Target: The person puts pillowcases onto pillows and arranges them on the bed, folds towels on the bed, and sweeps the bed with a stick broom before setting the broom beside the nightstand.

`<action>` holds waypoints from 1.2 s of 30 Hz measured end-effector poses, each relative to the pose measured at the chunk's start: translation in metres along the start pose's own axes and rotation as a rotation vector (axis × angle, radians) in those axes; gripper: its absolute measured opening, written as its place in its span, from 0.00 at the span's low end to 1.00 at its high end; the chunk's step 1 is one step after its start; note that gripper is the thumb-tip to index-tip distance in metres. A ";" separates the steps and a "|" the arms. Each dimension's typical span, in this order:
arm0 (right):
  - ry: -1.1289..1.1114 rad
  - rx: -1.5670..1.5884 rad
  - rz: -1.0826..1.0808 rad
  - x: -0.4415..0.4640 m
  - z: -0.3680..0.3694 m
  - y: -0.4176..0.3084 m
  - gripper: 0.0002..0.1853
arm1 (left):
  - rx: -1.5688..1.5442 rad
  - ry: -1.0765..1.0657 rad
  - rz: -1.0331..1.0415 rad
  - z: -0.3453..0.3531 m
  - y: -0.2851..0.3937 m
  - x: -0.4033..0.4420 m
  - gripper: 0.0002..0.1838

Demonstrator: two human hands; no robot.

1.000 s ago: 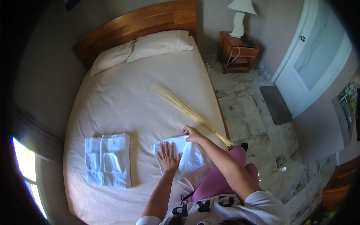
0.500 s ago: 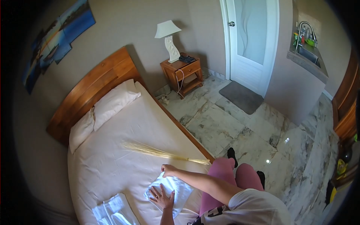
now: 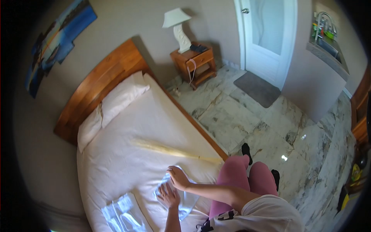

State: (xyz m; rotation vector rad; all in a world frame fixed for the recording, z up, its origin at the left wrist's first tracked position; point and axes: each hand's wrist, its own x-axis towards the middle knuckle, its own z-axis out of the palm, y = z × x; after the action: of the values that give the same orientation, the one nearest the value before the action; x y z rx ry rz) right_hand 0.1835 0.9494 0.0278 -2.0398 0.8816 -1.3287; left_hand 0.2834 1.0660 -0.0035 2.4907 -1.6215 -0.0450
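Note:
A light blue cloth (image 3: 188, 200) lies partly folded on the bed, near its right side. My left hand (image 3: 169, 196) rests on the cloth's left part, palm down with the fingers spread. Just above it, my right hand (image 3: 179, 178) is at the cloth's upper edge, fingers bent and closed on it; the fingertips are partly hidden. To the left, a folded light blue cloth stack (image 3: 125, 214) lies on the sheet, cut off by the lower frame edge. A bundle of thin straw-coloured sticks (image 3: 170, 149) lies above both hands, its tied end towards the bed's right edge.
The bed (image 3: 116, 162) has two pillows (image 3: 123, 96) against a wooden headboard (image 3: 101, 83). Beyond it are a nightstand (image 3: 193, 60) with a lamp (image 3: 181, 36), a grey mat (image 3: 257, 89) before a white door (image 3: 266, 50), and a sink (image 3: 328, 50) at the right.
The view has swung towards the right side of the room. My right hand has moved over the cloth, closer to my left hand. My left hand stays spread on the cloth.

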 end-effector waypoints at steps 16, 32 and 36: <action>-0.135 -0.194 0.110 -0.025 -0.043 0.037 0.22 | -0.148 0.213 -0.227 -0.009 -0.064 -0.024 0.35; -0.308 0.233 0.575 -0.029 -0.053 0.074 0.13 | -1.227 0.120 -0.609 -0.039 -0.072 -0.043 0.14; -0.374 0.483 0.713 0.017 -0.059 0.055 0.08 | -1.167 0.249 -0.457 -0.065 -0.082 -0.008 0.10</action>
State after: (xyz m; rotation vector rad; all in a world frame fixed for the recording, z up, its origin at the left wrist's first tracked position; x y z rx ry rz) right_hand 0.1213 0.8962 0.0182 -1.3385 0.8829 -0.6509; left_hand 0.3621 1.1144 0.0469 1.7329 -0.5609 -0.5350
